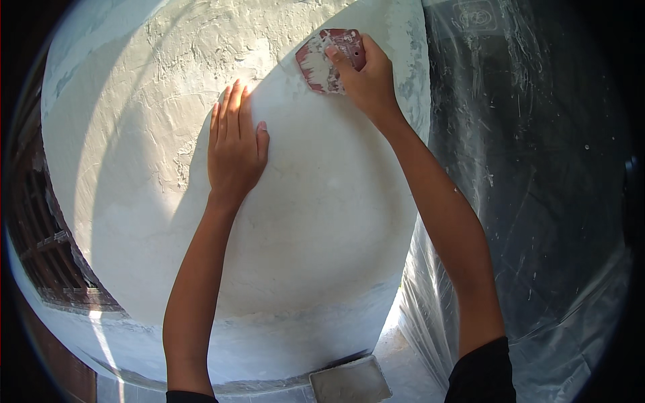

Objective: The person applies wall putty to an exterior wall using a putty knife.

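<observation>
In front of me stands a pale plastered wall (309, 201), rough and ridged at the upper left, smoother in the middle and lower part. My left hand (235, 144) lies flat against it, fingers stretched upward, holding nothing. Higher up and to the right, my right hand (369, 77) grips a dark red plastering scraper (346, 41), thumb on its face and the other fingers behind it, mostly hidden. White plaster is smeared over the scraper, which is at the wall's surface near its right edge.
Clear plastic sheeting (497, 168) with white splashes hangs over a dark surface on the right. A grey rectangular tray or slab (351, 381) lies at the wall's foot. On the left is a brown slatted window or shutter (50, 235). Sunlight falls across the upper left wall.
</observation>
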Demonstrator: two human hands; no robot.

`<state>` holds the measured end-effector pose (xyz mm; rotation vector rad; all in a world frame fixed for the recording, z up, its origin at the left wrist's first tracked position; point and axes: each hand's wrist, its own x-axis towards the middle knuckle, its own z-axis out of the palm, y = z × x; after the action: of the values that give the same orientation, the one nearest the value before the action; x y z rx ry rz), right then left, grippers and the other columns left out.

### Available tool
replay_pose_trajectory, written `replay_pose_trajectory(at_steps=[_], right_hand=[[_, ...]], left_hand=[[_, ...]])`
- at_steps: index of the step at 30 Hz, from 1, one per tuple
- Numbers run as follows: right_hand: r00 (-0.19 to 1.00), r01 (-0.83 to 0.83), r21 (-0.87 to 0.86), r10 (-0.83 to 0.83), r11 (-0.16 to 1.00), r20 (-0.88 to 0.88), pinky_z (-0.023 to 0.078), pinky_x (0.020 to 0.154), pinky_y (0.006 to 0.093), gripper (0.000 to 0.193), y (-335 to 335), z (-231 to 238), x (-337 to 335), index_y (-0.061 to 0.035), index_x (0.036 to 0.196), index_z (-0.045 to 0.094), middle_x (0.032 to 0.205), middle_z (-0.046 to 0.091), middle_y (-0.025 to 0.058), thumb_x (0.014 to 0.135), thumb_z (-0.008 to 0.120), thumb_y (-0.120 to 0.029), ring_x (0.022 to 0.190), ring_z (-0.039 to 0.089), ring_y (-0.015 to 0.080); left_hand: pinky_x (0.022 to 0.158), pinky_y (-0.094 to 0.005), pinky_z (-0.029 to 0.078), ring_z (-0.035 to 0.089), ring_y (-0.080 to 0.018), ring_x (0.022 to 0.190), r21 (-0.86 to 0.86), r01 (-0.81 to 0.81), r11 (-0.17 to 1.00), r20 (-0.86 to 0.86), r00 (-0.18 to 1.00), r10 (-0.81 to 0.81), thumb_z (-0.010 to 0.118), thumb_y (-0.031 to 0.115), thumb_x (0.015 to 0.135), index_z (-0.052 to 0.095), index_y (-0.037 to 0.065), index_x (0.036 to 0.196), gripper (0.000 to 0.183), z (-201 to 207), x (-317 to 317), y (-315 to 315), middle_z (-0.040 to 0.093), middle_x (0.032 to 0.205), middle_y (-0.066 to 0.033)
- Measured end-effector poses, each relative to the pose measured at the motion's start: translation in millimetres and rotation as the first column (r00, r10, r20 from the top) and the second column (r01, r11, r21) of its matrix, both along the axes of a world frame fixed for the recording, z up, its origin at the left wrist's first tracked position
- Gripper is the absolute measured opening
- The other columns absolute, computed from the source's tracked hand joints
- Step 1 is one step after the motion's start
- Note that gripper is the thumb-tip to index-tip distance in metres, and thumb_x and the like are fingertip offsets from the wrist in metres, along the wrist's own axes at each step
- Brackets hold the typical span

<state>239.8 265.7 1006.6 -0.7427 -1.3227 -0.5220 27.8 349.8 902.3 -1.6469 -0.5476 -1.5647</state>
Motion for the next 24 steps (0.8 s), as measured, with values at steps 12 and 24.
replay_pose_trajectory(at_steps=[12, 24], right_hand=[[0.991, -0.1, 0.046, 0.095, 0.994, 0.095, 0.054, 0.077, 0.0395, 0.027, 1, 16, -17, 0.0008, 0.098, 0.064, 0.09, 0.072, 0.0133, 0.09, 0.072, -0.024, 0.084, 0.071, 0.0243], [0.986, -0.022, 0.114, 0.003, 0.993, 0.167, 0.053, 0.077, 0.0327, 0.034, 12, 35, -20, -0.0008, 0.107, 0.067, 0.094, 0.072, 0.0076, 0.091, 0.074, -0.03, 0.082, 0.067, 0.0154]], left_hand=[[0.121, -0.0483, 0.027, 0.035, -0.0313, 0.147, -0.011, -0.001, 1.0, -0.001, 1.0, 0.001, 0.052, 0.016, 0.096, 0.037, 0.001, 0.149, 0.057, 1, 0, -3, 0.039, 0.156, -0.0168], [0.121, -0.048, 0.028, 0.035, -0.0307, 0.147, 0.019, 0.017, 1.0, 0.002, 1.0, -0.017, 0.052, 0.015, 0.096, 0.035, 0.001, 0.151, 0.059, 0, 0, 2, 0.039, 0.156, -0.016]])
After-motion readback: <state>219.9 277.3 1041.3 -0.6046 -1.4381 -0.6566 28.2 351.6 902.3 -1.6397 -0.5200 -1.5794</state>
